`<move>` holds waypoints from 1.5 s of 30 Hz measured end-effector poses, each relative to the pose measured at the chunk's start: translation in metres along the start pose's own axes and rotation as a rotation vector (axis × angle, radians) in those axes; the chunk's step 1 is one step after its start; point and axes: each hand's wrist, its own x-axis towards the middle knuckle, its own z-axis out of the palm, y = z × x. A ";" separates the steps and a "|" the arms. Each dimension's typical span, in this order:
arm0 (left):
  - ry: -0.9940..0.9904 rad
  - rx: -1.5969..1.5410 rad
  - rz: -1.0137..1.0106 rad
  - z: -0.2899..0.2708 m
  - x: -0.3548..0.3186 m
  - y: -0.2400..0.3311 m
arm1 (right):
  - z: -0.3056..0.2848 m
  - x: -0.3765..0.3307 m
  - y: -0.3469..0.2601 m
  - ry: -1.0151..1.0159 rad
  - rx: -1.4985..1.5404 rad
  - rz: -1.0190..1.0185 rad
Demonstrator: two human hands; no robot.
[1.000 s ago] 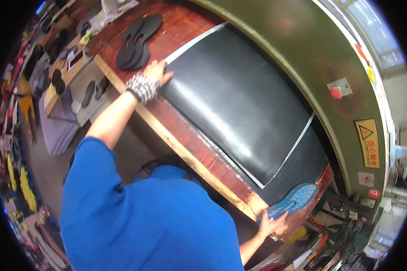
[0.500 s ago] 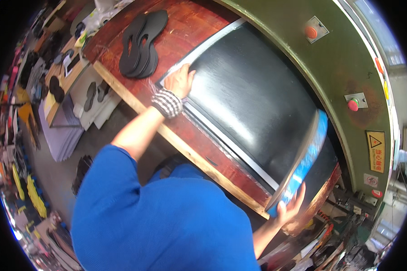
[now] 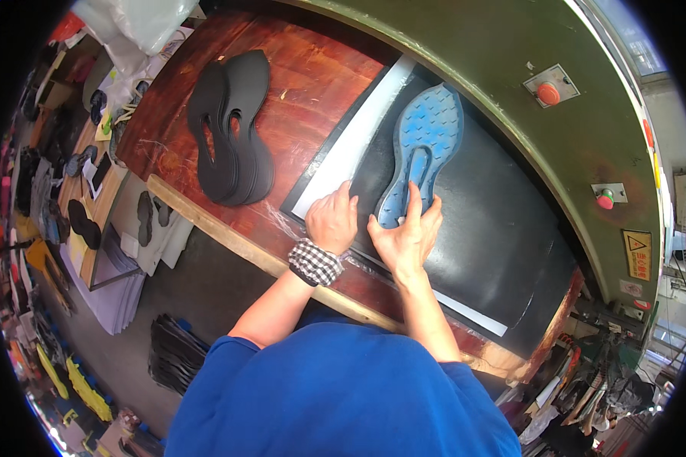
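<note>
A blue sole-shaped cutting die with a dotted pattern inside and a long inner loop lies on a glossy black sheet. My right hand grips its near, narrower end, thumb on the left side and fingers on the right. My left hand, with a checked band at the wrist, is closed at the near left corner of the black sheet. Its fingertips meet the sheet's edge, over a white strip that shows from underneath. What lies under the left palm is hidden.
Stacked black sole-shaped pieces lie on the red wooden table at left. A green machine beam with red buttons runs along the far right side. A wooden rail edges the table near me. Dark sheets lie low at left.
My right hand has brought the cutting die leftward from the right edge and turned its patterned face up. More of the white strip shows beside the black sheet.
</note>
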 end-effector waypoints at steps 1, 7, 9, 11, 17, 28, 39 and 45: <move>-0.010 -0.011 -0.001 0.000 0.003 0.000 | 0.002 0.002 -0.003 0.006 -0.020 -0.006; 0.015 0.008 0.004 0.029 0.039 0.003 | 0.013 0.045 0.011 0.002 0.035 -0.018; 0.006 0.036 -0.008 0.049 0.058 0.010 | 0.012 0.067 0.034 0.002 0.132 -0.037; 0.017 0.044 -0.014 0.064 0.078 0.013 | 0.009 0.089 0.061 -0.006 0.296 -0.116; -0.210 0.002 -0.055 0.079 0.145 0.014 | -0.069 0.138 0.196 0.485 0.489 0.188; -0.052 -0.064 0.117 0.124 0.147 0.021 | -0.167 0.230 0.317 0.979 -0.136 0.253; -0.073 -0.045 0.129 0.133 0.150 0.015 | -0.092 0.120 0.272 0.612 0.454 0.366; -0.149 -0.068 0.211 0.124 0.142 0.012 | -0.055 0.047 0.265 0.158 0.397 0.264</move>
